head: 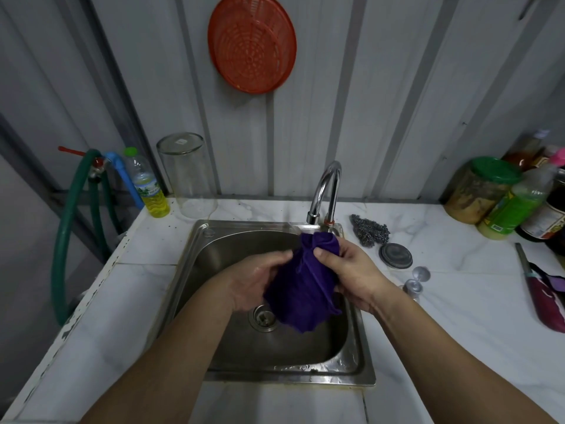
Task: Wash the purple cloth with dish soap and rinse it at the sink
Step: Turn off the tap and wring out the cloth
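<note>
The purple cloth point(301, 283) is bunched up and held over the steel sink point(232, 249), just below the spout of the chrome tap point(325, 191). My left hand point(256, 280) grips its left side and my right hand point(348, 270) grips its upper right, thumb pressed into the fabric. The cloth's lower end hangs loose above the drain point(263, 316). I cannot tell whether water runs from the tap. A clear bottle of yellow liquid with a green cap point(146, 185), possibly the dish soap, stands at the back left of the counter.
An upturned glass jar point(188, 175) stands beside the bottle. Right of the tap lie a steel scourer point(370, 229), a round lid point(396, 255) and small metal caps point(420, 275). Jars and bottles point(507, 197) crowd the back right. A knife point(541, 289) lies at right. A green hose point(68, 228) hangs left.
</note>
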Available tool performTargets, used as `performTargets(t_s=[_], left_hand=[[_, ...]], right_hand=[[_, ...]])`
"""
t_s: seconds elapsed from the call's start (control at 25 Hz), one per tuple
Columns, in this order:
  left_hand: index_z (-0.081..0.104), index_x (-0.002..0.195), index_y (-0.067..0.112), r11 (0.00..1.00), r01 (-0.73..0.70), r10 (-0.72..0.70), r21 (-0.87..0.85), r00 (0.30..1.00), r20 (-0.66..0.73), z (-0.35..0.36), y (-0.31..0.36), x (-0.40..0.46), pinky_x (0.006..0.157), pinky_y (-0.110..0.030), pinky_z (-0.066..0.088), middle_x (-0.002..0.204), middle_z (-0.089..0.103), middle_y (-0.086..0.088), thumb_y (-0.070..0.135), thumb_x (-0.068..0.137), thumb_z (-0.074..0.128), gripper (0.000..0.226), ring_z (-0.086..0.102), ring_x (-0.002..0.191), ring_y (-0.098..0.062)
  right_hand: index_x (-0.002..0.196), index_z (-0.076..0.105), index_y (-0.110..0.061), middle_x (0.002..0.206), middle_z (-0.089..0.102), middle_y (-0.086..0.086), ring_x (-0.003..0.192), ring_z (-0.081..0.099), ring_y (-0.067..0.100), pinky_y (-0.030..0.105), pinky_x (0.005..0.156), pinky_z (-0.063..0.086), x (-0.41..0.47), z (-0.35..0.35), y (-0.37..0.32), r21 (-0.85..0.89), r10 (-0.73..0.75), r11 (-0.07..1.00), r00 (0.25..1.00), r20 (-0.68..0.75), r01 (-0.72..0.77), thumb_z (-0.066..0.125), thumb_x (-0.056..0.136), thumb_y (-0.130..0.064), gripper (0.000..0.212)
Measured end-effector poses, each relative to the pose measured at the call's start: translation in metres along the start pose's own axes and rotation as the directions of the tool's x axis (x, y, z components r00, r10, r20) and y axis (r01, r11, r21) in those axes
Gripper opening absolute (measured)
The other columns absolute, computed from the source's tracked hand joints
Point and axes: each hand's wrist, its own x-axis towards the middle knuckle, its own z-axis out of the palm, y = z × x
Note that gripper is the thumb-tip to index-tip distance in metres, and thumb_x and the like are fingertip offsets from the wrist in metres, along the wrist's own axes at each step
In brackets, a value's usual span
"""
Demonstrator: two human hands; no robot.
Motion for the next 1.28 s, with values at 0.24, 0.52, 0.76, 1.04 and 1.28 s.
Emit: performTargets(t_s=[0.24,0.52,0.76,1.04,1.28], left_hand=[[0.064,0.126,0.012,0.991,-0.134,0.126,-0.023,0.969,-0.214,0.003,-0.009,0.005,0.066,-0.037,0.063,0.111,0.079,-0.012,-0.001,0.088,0.068,0.040,0.078,0.092,-0.026],[0.070,0.105,-0.005,0.993,-0.117,0.114,-0.002,0.969,-0.218,-0.002,-0.001,0.003,0.062,-0.032,0.062,0.092,0.076,-0.018,-0.012,0.089,0.055,0.023,0.075,0.080,-0.027],[0.073,0.107,0.006,0.987,-0.061,0.113,0.152,0.925,-0.362,0.004,-0.002,0.007,0.054,-0.025,0.059,0.092,0.081,-0.011,-0.007,0.090,0.064,0.024,0.078,0.078,-0.019],[0.069,0.105,-0.001,0.997,-0.073,0.071,0.013,0.898,-0.433,0.013,0.000,0.006,0.044,-0.024,0.055,0.091,0.072,-0.014,-0.008,0.092,0.060,0.017,0.070,0.077,-0.023],[0.072,0.098,0.005,0.986,-0.152,0.169,0.073,0.891,-0.421,0.007,0.003,0.000,0.049,-0.027,0.058,0.088,0.073,-0.013,-0.017,0.089,0.051,0.032,0.072,0.073,-0.021]], right_hand=[[0.123,0.065,0.006,0.109,0.074,0.027,0.087,0.075,0.035,0.043,0.079,0.065,-0.004,-0.008,-0.004,0.187,0.305,0.935,0.952,0.014,-0.302,0.067,0.091,-0.006,0.034],[0.117,0.066,0.007,0.103,0.076,0.022,0.089,0.076,0.031,0.037,0.075,0.064,-0.008,-0.023,0.005,0.289,0.210,0.928,0.971,0.118,-0.236,0.070,0.076,0.015,0.042],[0.128,0.060,-0.020,0.114,0.074,0.005,0.107,0.068,0.023,0.041,0.097,0.054,-0.010,-0.023,-0.007,-0.853,-0.100,0.521,0.995,-0.023,0.032,0.061,0.095,-0.005,0.036],[0.097,0.069,0.002,0.081,0.072,0.017,0.062,0.068,0.023,0.030,0.054,0.059,-0.013,-0.011,-0.017,-0.314,0.123,0.922,0.941,-0.315,-0.225,0.072,0.090,-0.003,0.009],[0.112,0.068,-0.005,0.086,0.075,0.015,0.066,0.073,0.024,0.032,0.058,0.064,-0.017,-0.009,-0.018,-0.257,0.020,0.964,0.978,-0.208,-0.075,0.058,0.091,0.017,0.032]])
